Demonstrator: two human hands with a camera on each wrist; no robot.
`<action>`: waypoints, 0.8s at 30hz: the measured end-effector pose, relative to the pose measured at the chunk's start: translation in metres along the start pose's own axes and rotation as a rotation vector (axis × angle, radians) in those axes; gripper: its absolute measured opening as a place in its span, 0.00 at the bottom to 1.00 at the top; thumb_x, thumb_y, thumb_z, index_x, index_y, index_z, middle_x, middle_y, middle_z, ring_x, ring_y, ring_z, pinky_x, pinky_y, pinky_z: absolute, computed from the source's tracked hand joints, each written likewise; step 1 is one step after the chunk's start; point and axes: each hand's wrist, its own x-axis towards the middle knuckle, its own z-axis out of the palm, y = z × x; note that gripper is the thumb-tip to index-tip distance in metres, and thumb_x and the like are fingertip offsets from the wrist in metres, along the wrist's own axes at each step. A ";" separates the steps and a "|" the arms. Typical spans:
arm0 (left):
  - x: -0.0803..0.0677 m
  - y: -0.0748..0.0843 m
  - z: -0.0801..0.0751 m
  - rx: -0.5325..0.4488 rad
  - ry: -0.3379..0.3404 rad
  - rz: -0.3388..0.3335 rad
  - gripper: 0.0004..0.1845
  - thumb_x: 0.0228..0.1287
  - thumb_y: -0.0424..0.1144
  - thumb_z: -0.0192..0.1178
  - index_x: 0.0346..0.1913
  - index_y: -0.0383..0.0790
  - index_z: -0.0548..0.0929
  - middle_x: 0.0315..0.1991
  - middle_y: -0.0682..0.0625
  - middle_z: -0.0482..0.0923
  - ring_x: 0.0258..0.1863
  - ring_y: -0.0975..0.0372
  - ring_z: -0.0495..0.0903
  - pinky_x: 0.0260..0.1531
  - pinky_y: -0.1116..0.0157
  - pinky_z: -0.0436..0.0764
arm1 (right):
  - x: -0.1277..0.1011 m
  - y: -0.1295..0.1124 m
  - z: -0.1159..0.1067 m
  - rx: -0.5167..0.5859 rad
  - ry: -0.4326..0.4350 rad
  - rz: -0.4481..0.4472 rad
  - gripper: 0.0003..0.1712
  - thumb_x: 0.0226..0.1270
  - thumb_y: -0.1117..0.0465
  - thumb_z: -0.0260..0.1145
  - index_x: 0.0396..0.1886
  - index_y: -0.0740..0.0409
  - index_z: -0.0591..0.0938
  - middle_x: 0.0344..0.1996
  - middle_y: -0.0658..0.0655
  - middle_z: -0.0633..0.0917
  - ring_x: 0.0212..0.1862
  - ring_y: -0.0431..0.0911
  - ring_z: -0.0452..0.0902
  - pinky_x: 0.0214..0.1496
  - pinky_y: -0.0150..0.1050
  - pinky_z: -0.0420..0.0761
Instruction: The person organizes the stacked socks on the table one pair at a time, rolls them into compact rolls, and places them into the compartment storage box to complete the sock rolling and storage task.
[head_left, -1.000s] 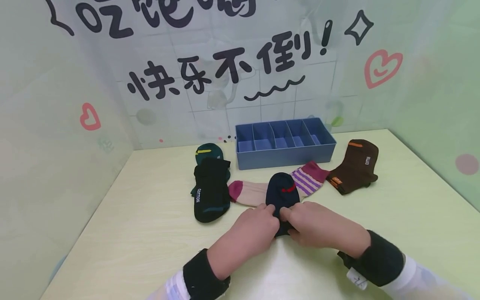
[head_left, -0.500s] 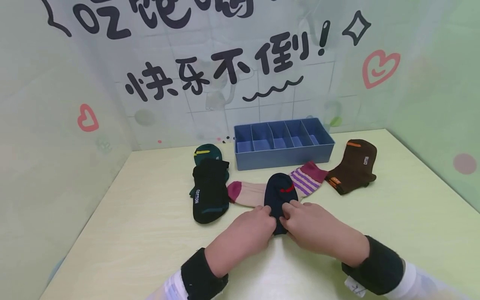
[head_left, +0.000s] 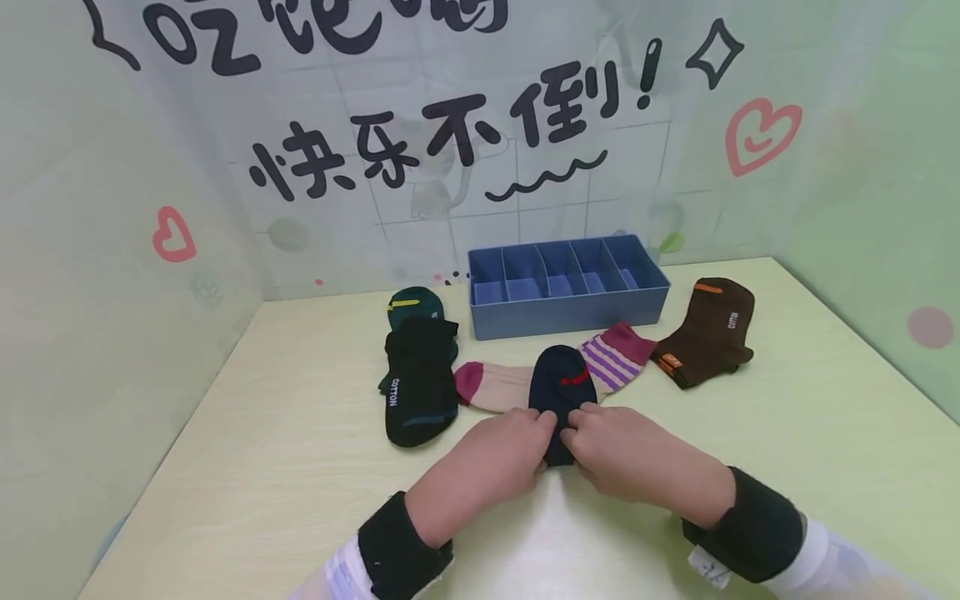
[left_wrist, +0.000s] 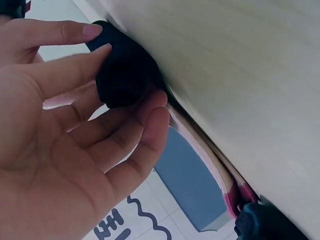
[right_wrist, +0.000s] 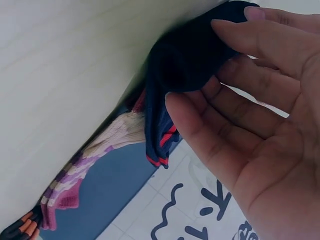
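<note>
A navy sock (head_left: 558,383) with a red mark lies across a pink sock (head_left: 502,386) that has purple stripes and magenta ends. My left hand (head_left: 510,454) pinches the near end of the navy sock from the left. From the right, my right hand (head_left: 633,454) pinches that same end. In the left wrist view the thumb and fingers of the left hand (left_wrist: 75,130) bend about the dark fabric (left_wrist: 127,67). The right wrist view has the fingers of the right hand (right_wrist: 250,115) around the rolled-looking navy fabric (right_wrist: 195,50). Part of the near end is hidden behind the hands.
A blue box (head_left: 566,317) with several compartments stands at the back, near the printed wall sheet. On the left a black sock (head_left: 422,383) overlaps a dark green sock (head_left: 416,302). A brown sock (head_left: 716,325) lies at the right, touching the striped cuff.
My left fingers have shifted slightly right over the navy sock. Its near end reaches a little less far towards me. The right hand has turned slightly; the other socks and box stay put.
</note>
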 end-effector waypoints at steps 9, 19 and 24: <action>-0.001 -0.003 0.001 0.110 0.067 0.036 0.19 0.64 0.47 0.64 0.54 0.41 0.81 0.48 0.48 0.76 0.44 0.60 0.72 0.41 0.68 0.81 | 0.002 0.011 0.002 0.204 -0.007 0.051 0.11 0.58 0.60 0.71 0.36 0.55 0.77 0.27 0.52 0.82 0.29 0.42 0.78 0.35 0.38 0.82; 0.003 -0.004 -0.001 0.121 0.082 0.044 0.14 0.63 0.46 0.66 0.47 0.43 0.84 0.40 0.50 0.79 0.36 0.61 0.75 0.33 0.67 0.80 | 0.002 0.021 0.004 0.268 0.071 -0.036 0.05 0.57 0.65 0.70 0.34 0.54 0.84 0.25 0.48 0.78 0.26 0.38 0.72 0.33 0.32 0.78; 0.006 -0.009 -0.005 0.062 0.101 0.036 0.12 0.61 0.46 0.68 0.44 0.45 0.82 0.32 0.53 0.81 0.28 0.63 0.77 0.31 0.67 0.79 | 0.001 0.025 0.002 0.338 0.076 -0.048 0.08 0.59 0.67 0.70 0.38 0.56 0.89 0.29 0.51 0.77 0.29 0.37 0.71 0.33 0.29 0.77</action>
